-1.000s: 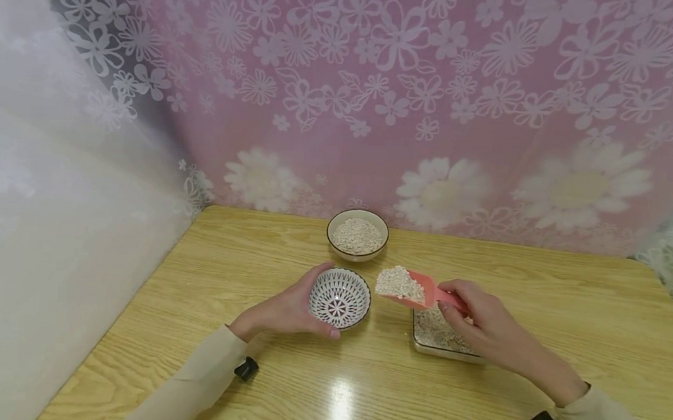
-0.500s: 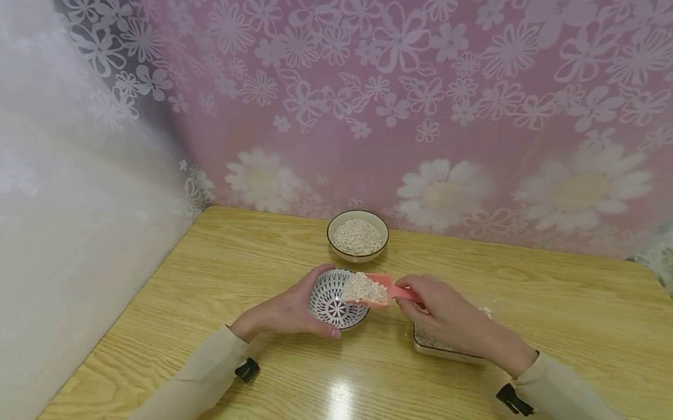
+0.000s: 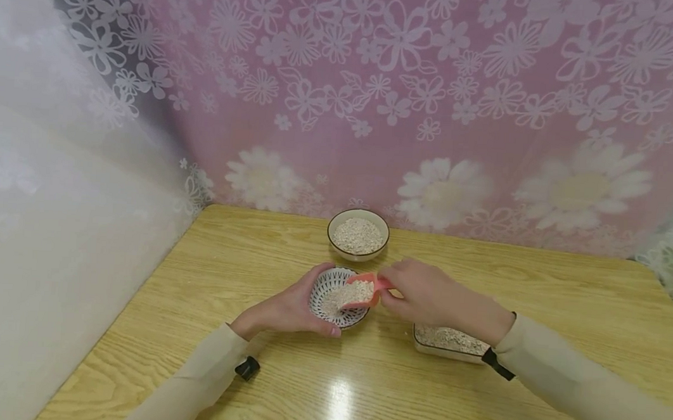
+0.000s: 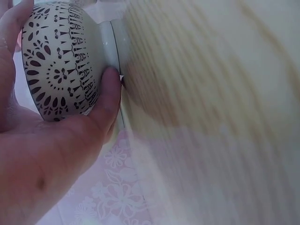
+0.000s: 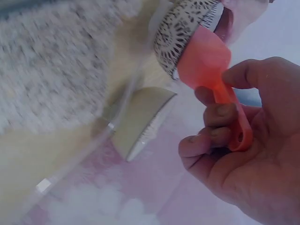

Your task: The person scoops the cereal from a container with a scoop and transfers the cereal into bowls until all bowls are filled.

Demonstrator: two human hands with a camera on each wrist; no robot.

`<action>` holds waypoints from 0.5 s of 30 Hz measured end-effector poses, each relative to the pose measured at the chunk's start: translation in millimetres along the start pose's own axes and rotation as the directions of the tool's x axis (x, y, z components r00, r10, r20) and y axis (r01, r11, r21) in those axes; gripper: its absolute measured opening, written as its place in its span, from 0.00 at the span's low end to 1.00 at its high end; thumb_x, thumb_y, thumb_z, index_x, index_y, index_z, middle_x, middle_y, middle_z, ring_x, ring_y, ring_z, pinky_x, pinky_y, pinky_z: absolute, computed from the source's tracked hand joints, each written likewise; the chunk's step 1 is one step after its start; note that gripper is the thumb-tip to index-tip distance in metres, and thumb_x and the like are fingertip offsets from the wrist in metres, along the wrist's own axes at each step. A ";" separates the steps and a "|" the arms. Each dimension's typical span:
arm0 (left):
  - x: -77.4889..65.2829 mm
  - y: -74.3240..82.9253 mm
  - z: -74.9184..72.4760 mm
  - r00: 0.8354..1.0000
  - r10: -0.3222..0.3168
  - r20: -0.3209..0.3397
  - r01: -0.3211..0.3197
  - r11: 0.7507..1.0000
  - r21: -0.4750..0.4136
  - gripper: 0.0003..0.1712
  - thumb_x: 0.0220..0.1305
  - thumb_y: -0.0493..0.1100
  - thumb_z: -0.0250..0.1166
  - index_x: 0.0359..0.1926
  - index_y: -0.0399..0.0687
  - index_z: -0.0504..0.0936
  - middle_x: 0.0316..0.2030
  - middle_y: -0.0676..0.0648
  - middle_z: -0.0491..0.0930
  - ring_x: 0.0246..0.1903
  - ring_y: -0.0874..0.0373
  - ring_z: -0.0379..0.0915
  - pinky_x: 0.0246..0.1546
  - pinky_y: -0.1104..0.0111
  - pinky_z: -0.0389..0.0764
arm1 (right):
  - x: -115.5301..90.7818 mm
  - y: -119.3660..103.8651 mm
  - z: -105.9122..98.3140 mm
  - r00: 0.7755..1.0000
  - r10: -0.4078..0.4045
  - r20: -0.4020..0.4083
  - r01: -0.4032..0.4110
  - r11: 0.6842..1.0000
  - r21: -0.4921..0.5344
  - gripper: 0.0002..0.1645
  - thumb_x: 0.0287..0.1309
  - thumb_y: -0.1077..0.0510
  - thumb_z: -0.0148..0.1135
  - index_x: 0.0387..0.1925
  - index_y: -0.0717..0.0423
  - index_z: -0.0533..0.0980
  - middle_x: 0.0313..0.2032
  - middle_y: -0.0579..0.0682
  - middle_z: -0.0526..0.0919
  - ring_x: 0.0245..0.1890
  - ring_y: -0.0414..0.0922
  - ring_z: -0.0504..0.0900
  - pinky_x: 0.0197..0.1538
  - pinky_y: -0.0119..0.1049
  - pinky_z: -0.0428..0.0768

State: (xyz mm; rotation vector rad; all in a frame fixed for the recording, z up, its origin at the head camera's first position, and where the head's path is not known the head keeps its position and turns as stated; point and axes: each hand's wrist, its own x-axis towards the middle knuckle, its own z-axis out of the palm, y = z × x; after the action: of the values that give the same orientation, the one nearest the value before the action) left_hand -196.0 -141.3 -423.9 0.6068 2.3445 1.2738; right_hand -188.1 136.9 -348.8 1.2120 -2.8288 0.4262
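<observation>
In the head view my left hand [image 3: 291, 306] holds a small patterned bowl [image 3: 320, 287] at its left side. The left wrist view has that bowl's dark-printed outer wall [image 4: 61, 65] and foot, with my thumb and fingers around it. My right hand [image 3: 437, 294] grips the handle of a coral-red scoop [image 3: 375, 291], tilted over the bowl's right rim. Oat flakes [image 3: 337, 297] run from the scoop into the bowl, and some still lie in the scoop. From the right wrist, the scoop's underside [image 5: 204, 58] faces the camera, and my fingers curl round its handle.
Behind the patterned bowl stands a cream bowl [image 3: 355, 257] with a dark rim, holding oats. A rectangular dish [image 3: 449, 353] of oats lies partly under my right forearm. A floral curtain [image 3: 342, 109] hangs behind the wooden table [image 3: 243, 243].
My right hand has carried the full scoop leftward from above the dish to the patterned bowl and tipped it. Oats now lie in that bowl. My left hand has stayed in place.
</observation>
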 end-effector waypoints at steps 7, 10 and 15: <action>1.7 -1.8 -0.4 1.000 0.001 0.002 -0.001 1.000 0.006 0.73 0.45 0.53 0.85 0.81 0.54 0.44 0.73 0.46 0.62 0.71 0.51 0.63 0.73 0.49 0.63 | 11.3 -10.6 -17.4 0.997 -0.003 0.071 0.008 0.998 -0.070 0.06 0.65 0.55 0.62 0.30 0.47 0.77 0.23 0.39 0.75 0.24 0.37 0.68 0.26 0.30 0.66; 1.9 -1.9 -0.5 1.000 0.005 0.001 -0.005 1.000 0.001 0.72 0.46 0.52 0.85 0.81 0.54 0.44 0.73 0.46 0.62 0.71 0.51 0.62 0.73 0.48 0.62 | 14.2 -14.6 -23.0 0.997 0.014 0.078 -0.005 0.994 -0.110 0.08 0.64 0.55 0.62 0.29 0.49 0.75 0.22 0.40 0.73 0.23 0.38 0.67 0.25 0.30 0.65; 0.5 -1.1 0.1 1.000 -0.002 0.002 0.002 1.000 -0.002 0.72 0.45 0.52 0.85 0.81 0.54 0.44 0.73 0.46 0.62 0.70 0.51 0.62 0.73 0.49 0.63 | 16.9 -20.2 -30.1 0.997 -0.010 0.072 0.020 0.989 -0.148 0.06 0.61 0.56 0.62 0.29 0.50 0.75 0.21 0.41 0.73 0.23 0.39 0.68 0.26 0.30 0.65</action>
State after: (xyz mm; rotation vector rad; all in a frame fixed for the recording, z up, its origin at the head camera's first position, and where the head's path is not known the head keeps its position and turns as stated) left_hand -196.6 -141.5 -424.9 0.6048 2.3414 1.2747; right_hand -187.7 119.6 -312.7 1.2419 -2.8478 0.1706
